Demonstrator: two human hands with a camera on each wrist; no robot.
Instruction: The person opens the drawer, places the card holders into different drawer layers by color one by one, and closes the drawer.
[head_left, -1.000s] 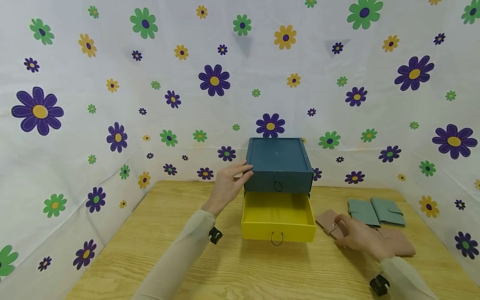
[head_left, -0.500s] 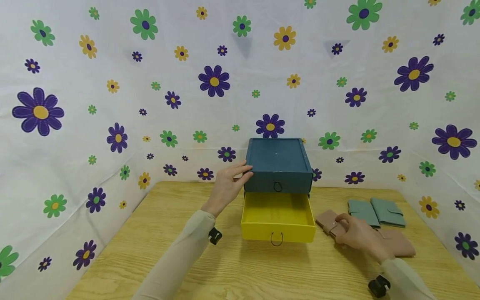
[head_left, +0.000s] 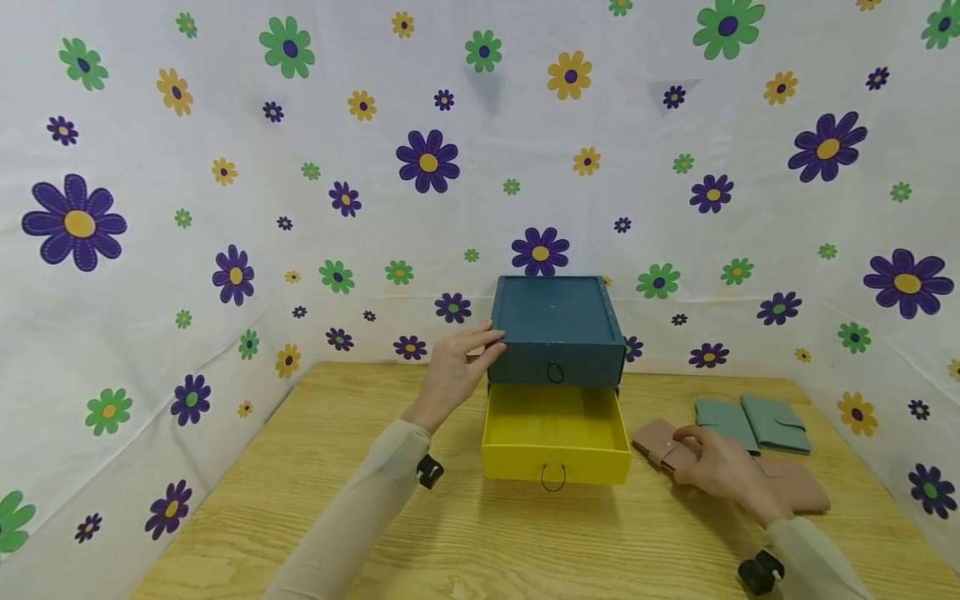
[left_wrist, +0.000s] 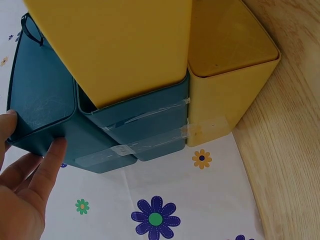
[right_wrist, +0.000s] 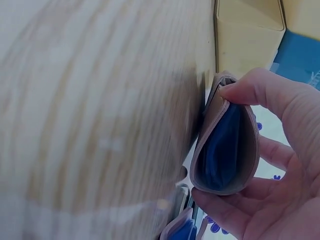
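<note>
Between thumb and fingers, my right hand (head_left: 723, 471) holds a pink wallet (head_left: 658, 442) with a snap strap, over the right part of the table. Its end gapes in the right wrist view, showing a dark blue lining inside the wallet (right_wrist: 220, 150). My left hand (head_left: 452, 371) rests its fairly straight fingers on the left front corner of a dark teal drawer box (head_left: 555, 308), which tops a stack. Below this box a yellow drawer (head_left: 555, 465) is pulled out, and nothing shows inside it. In the left wrist view, fingertips touch the teal box (left_wrist: 45, 90).
A second pink wallet (head_left: 802, 486) lies partly behind my right hand. Two green wallets (head_left: 727, 423) lie farther back on the wooden table (head_left: 337, 517). Lowest in the stack is a yellow box (left_wrist: 220, 100). A flowered cloth (head_left: 300, 167) hangs behind and at both sides.
My right hand has shifted very slightly on the pink wallet. The left hand, the drawer stack and the other wallets have stayed put.
</note>
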